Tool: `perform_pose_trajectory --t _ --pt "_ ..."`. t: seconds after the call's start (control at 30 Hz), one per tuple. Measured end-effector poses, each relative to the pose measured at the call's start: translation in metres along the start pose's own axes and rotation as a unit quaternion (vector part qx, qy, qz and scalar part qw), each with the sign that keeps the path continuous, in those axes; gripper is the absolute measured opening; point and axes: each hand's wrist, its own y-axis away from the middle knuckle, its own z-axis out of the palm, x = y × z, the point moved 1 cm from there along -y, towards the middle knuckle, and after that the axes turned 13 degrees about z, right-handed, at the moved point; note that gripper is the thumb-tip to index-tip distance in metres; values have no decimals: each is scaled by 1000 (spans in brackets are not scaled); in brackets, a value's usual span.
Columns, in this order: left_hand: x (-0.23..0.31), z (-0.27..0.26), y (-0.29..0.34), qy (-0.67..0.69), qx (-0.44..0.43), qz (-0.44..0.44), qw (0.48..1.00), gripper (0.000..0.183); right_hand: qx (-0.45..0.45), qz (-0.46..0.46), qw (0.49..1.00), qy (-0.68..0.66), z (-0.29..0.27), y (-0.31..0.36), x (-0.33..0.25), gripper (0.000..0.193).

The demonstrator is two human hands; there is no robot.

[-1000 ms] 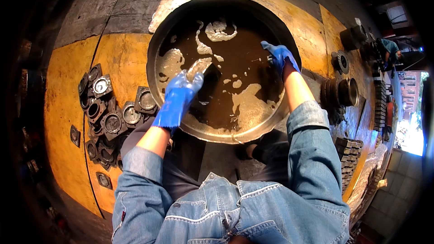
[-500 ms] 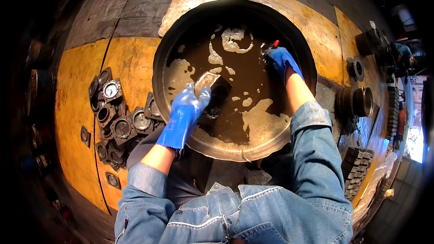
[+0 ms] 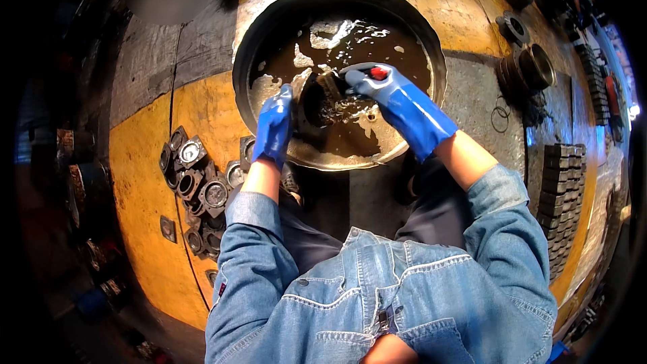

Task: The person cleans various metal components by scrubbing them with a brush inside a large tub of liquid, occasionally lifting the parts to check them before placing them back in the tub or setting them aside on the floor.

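In front of me stands a wide round basin (image 3: 240, 74) of murky brown liquid with patches of foam. My left hand (image 3: 275, 125), in a blue rubber glove, is closed on the edge of a dark metal part (image 3: 313, 102) with a round opening, held tilted at the liquid's surface. My right hand (image 3: 377, 87), gloved in blue too, grips a brush with a red handle (image 3: 379, 73). Its brownish bristles (image 3: 330, 87) are against or just over the part; splashing blurs the contact. The gloves hide much of both held things.
Left of the basin lies a heap of square metal parts with round openings (image 3: 214, 194). On the right are dark metal rings (image 3: 515, 28), a large cylindrical piece (image 3: 536, 69), thin wire loops (image 3: 499, 119) and stacked dark blocks (image 3: 561, 205). Yellow and grey panels (image 3: 145, 229) cover the floor.
My right hand has come from the basin's far right side inward with the brush to the metal part. The liquid now ripples and splashes. The whole view has shifted.
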Motion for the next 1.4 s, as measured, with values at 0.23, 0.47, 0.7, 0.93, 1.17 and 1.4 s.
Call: perform_pose_trajectory --t 0.23,0.47,0.7,0.93,1.17,1.4 --pt "-13 -8 -1 -62 13 -47 997 71 -145 -59 971 179 46 -11 23 25" --pt "-16 -7 -1 -187 -3 75 980 77 -4 82 996 23 9 -56 41 30" --pt "-20 -11 1 -300 -26 90 949 57 -126 -42 977 164 40 -37 32 29" --pt "-18 -13 4 -403 -84 177 894 39 80 86 991 69 12 -61 38 19" --pt "19 -2 1 -165 -16 -111 980 46 110 142 975 134 -20 -50 56 21" --pt "-12 -9 2 -294 -55 8 954 47 -81 10 995 -61 23 -33 33 29"
